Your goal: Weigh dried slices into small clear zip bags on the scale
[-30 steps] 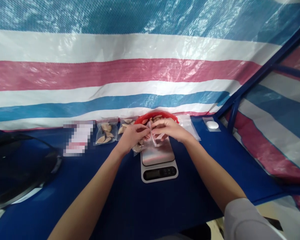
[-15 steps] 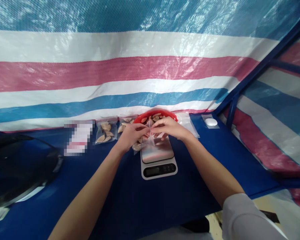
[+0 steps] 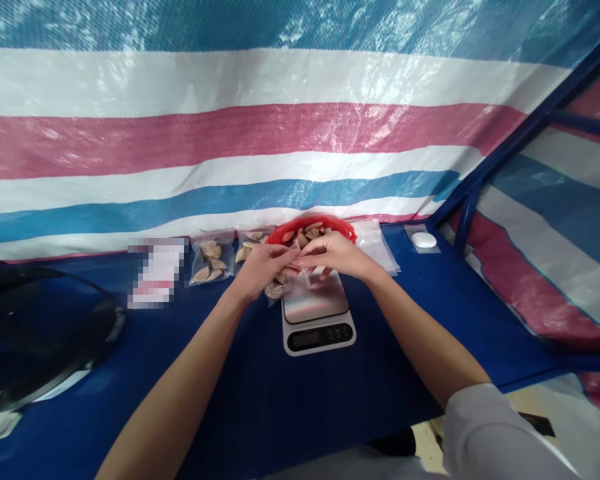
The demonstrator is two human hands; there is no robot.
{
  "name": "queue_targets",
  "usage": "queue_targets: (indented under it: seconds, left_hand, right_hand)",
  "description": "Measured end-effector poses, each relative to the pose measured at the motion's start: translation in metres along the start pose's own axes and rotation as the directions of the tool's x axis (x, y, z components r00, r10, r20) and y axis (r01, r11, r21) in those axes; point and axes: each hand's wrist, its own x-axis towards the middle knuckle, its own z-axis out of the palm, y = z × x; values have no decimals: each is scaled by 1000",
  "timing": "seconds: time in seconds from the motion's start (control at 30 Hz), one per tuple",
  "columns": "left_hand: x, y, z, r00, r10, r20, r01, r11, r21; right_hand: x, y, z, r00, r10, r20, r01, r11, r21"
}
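Both my hands meet above a kitchen scale (image 3: 316, 304), pinching a clear plastic bag (image 3: 301, 275) between them. My left hand (image 3: 267, 267) grips the bag's left side, and my right hand (image 3: 330, 257) has its fingers closed on the other side. Just behind them stands a red basket (image 3: 353, 230) of brown, wedge-shaped slices (image 3: 314, 231). Beside my left hand, a clear bag with similar pieces (image 3: 275, 289) lies against the scale, partly covered by my fingers. The scale's display looks dark.
A filled clear bag (image 3: 212, 259) lies to the left, with another filled bag (image 3: 247, 252) next to it. Flat empty bags (image 3: 377, 247) lie right of the basket. A white oval object (image 3: 423, 240) sits far right; a black round object (image 3: 45, 333) is at left.
My hands have drawn slightly closer together on the bag, and its top edge has tilted from upright. The camera view has shifted slightly; the scale and basket stay put.
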Motion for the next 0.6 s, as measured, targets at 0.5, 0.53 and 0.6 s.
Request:
queue_targets:
  seconds: [0.5, 0.53, 0.6]
  left_hand:
    - [4, -7, 2, 994, 13, -111, -21, 997, -71]
    - [4, -7, 3, 993, 14, -114, -21, 998, -60]
    - [4, -6, 3, 994, 13, -112, -19, 999, -47]
  right_hand:
    - [-6, -10, 4, 993, -88, -81, 57, 946, -318]
    - [-6, -11, 5, 992, -90, -88, 55, 941, -335]
    - [-6, -12, 6, 992, -80, -94, 45, 942, -334]
